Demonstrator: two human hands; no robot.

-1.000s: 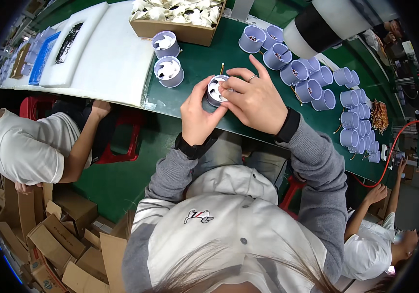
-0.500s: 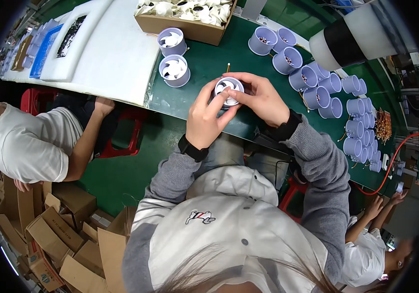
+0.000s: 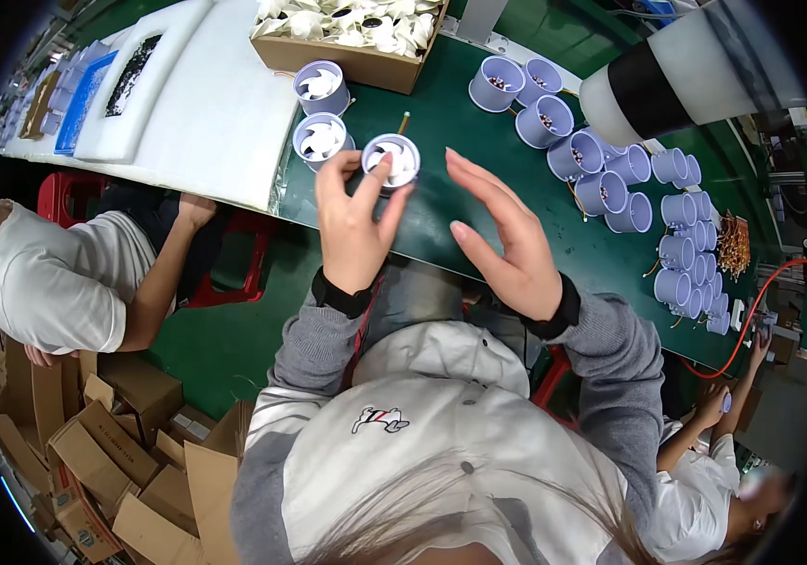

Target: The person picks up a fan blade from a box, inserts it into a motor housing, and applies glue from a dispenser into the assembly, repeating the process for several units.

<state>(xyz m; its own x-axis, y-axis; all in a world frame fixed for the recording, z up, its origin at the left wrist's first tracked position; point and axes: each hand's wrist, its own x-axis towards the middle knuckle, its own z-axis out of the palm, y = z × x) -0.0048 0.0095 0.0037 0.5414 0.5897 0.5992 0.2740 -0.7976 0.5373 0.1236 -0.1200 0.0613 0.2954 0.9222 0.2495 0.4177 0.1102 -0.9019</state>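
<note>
My left hand (image 3: 354, 221) grips a lavender fan housing (image 3: 411, 162) with a white fan blade wheel seated inside. One fingertip rests on the wheel, and a short bundle of wires sticks out at the far side. Apart from it, my right hand (image 3: 509, 235) is open over the green table, fingers spread and holding nothing. Just left of the held fan stand two more housings with white wheels, a nearer one (image 3: 319, 138) and a farther one (image 3: 321, 87). The nearer one is partly covered by my left fingers.
A cardboard box (image 3: 347, 58) of white fan wheels stands at the back. Several lavender housings without wheels (image 3: 546, 122) fill the right side of the table. A white cylinder with a black band (image 3: 653, 85) juts in above. Co-workers sit left and right.
The fan has moved left in my left hand, toward the two other fans. My right hand has let go of it and spread its fingers.
</note>
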